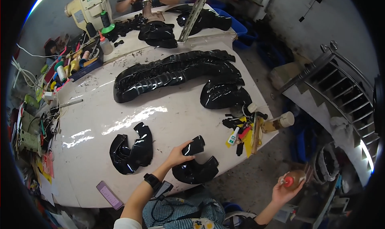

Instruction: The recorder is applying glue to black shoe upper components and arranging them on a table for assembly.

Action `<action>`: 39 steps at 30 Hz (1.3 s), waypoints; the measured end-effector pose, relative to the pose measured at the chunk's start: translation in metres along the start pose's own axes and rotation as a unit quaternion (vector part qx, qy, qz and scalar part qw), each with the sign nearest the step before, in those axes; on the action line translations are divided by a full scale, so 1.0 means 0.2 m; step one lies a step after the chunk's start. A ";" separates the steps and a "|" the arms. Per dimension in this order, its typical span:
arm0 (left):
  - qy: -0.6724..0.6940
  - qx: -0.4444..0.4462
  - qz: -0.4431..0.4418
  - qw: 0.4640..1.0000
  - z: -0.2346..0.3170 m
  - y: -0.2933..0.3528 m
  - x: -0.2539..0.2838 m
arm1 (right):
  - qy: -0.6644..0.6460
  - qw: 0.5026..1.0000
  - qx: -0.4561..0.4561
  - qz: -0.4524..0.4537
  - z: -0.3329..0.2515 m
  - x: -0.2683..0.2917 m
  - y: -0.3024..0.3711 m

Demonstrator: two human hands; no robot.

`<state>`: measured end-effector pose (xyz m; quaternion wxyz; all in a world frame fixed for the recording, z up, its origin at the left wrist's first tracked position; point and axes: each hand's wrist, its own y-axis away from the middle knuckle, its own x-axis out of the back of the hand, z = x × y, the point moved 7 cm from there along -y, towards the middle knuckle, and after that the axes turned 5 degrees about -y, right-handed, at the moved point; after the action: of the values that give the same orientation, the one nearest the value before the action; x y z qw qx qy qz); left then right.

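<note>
At the tabletop's [88, 157] near side, your left hand [179, 155] grips the upper end of a black shell [195, 174] just to its right, glossy and curved into a C; past the edge, your right hand [282, 193] clasps a brownish, red-capped bottle [298, 178].
</note>
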<state>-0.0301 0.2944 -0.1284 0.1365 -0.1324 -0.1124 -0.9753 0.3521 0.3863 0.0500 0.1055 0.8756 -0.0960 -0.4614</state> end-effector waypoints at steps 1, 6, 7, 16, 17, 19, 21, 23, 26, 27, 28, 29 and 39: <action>0.002 -0.001 -0.003 1.000 -0.03 -0.03 -0.02 | 0.001 1.000 0.003 0.001 0.01 -0.01 0.02; -0.164 0.028 0.042 0.985 -0.22 -0.10 -0.07 | 0.026 0.999 -0.023 0.018 0.09 0.02 0.04; -0.210 0.059 0.060 0.974 -0.25 -0.08 -0.05 | 0.026 0.998 -0.007 0.060 0.10 0.05 0.04; -0.266 0.038 0.310 0.912 -0.24 0.36 0.62 | 0.036 0.997 -0.043 0.049 0.24 -0.02 -0.01; -0.305 0.083 0.369 0.874 -0.21 0.46 0.76 | 0.040 0.997 -0.031 0.060 0.24 -0.02 -0.01; -0.318 0.152 0.500 0.791 -0.36 0.77 1.02 | 0.048 0.995 -0.079 0.030 0.33 -0.04 -0.02; -0.371 0.293 0.498 0.727 -0.60 1.00 1.13 | 0.013 0.981 -0.168 -0.096 0.42 -0.04 -0.05; -0.266 0.398 0.407 0.778 -0.79 1.05 1.12 | 0.017 0.978 -0.179 -0.108 0.48 -0.08 -0.03; -0.232 0.351 0.427 0.801 -0.79 1.05 1.18 | 0.017 0.970 -0.208 -0.127 0.57 -0.14 0.00; -0.216 0.331 0.431 0.812 -0.78 1.06 1.20 | 0.015 0.964 -0.230 -0.133 0.60 -0.16 0.01; -0.213 0.329 0.433 0.812 -0.74 1.04 1.21 | 0.015 0.964 -0.229 -0.136 0.62 -0.19 0.03; -0.214 0.342 0.443 0.800 -0.66 1.03 1.21 | 0.028 0.969 -0.209 -0.132 0.63 -0.23 0.06; -0.217 0.181 0.404 0.870 -0.09 1.00 1.12 | 0.055 0.974 -0.171 -0.140 0.69 -0.38 0.21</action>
<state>-0.1825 0.0488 -0.0442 0.5123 -0.3479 -0.2504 -0.7442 0.1918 0.3533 0.0450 0.1934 0.8732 0.1138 -0.4327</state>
